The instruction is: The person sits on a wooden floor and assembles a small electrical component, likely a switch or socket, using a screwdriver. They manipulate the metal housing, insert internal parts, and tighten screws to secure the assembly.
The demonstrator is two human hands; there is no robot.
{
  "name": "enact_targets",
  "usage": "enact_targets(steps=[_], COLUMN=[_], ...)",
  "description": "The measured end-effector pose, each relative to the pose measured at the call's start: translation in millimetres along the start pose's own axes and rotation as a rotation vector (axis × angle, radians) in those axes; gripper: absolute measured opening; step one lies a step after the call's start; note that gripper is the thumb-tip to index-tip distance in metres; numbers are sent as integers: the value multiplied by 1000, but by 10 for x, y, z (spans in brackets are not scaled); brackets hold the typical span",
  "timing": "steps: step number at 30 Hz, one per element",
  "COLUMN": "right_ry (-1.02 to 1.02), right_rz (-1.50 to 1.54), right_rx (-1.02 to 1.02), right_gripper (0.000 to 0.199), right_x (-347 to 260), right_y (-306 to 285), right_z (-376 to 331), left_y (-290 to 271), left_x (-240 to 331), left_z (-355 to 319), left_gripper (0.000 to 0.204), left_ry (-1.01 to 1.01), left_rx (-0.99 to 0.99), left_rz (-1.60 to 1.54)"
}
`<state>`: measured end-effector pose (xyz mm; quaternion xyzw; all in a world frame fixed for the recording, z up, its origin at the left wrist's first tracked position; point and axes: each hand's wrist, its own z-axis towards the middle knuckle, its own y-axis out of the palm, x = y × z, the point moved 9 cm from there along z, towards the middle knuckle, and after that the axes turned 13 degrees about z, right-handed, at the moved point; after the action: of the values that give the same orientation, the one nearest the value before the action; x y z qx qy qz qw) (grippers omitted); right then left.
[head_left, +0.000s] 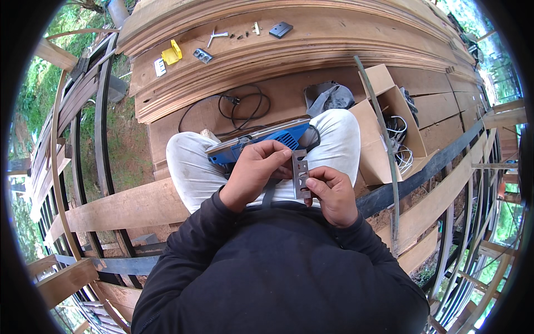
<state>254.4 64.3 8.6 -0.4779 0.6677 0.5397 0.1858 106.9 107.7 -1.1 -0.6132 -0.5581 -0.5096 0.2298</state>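
Note:
Both hands hold a slotted grey metal plate [300, 173] upright above my lap. My left hand [255, 168] pinches its upper left end between thumb and fingers. On the lower right edge, the thumb of my right hand [335, 199] presses against the plate, with the fingers curled behind it. Just beyond the hands, a blue corded power tool [281, 137] lies across my lap between the knees; the left hand partly covers it. The plate's back face is hidden.
Stacked wooden boards [239, 67] carry a yellow case [172, 53], a black case [281, 29] and several small parts. A black cable [261, 106] coils ahead of my knees. At right, a cardboard box [371, 147] holds cords, with a thin pole [384, 131] across it.

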Motion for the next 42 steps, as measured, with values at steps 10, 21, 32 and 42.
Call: enact_targets(steps=[10, 21, 32, 42], right_ry=[-16, 30, 34, 193], right_rz=[0, 99, 79, 360], right_rx=[-10, -2, 10, -87], right_gripper=[18, 17, 15, 15], right_x=[-24, 2, 41, 225], right_y=[14, 3, -14, 24], right_z=[-1, 0, -11, -9], left_y=[2, 0, 0, 266], left_x=[22, 20, -27, 153], left_z=[-4, -11, -22, -55], left_gripper=[21, 15, 15, 67], left_ry=[3, -22, -33, 187], left_rx=[14, 20, 20, -182], left_rz=[4, -74, -104, -4])
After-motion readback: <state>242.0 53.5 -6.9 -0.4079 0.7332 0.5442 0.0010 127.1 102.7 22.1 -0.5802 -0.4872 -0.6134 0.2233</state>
